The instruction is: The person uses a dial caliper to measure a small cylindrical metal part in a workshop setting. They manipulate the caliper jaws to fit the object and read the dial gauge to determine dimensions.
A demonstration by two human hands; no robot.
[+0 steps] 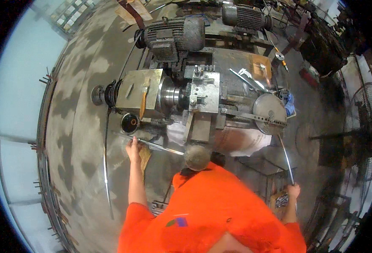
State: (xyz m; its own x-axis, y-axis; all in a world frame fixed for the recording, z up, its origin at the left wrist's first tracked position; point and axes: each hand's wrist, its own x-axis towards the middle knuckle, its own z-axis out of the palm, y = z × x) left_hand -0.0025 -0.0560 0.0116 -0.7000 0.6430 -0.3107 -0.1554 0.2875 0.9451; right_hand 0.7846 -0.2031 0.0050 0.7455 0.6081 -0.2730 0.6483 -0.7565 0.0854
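Observation:
My left hand (134, 150) is closed around a slim metal handle bar (163, 147) that slants across to a round knob-like hub (197, 157) in front of my chest. Lower right, my right hand (293, 192) grips the end of a long shiny lever (286, 156), which slopes up toward a round metal disc (267, 110). Both belong to a lathe-like machine with a block-shaped headstock (137, 89), a steel chuck (168, 97) and a tool block (206, 90). A yellow-handled brush (143, 101) lies on the headstock.
A dark round pot (130, 122) stands beside my left hand. Large motors (173, 36) sit behind the machine. Calipers (252, 78) lie on its far right surface. Beneath the right side are a white sack (245, 141) and a wire-frame stand (260, 168). A long rod (106, 168) shows at left.

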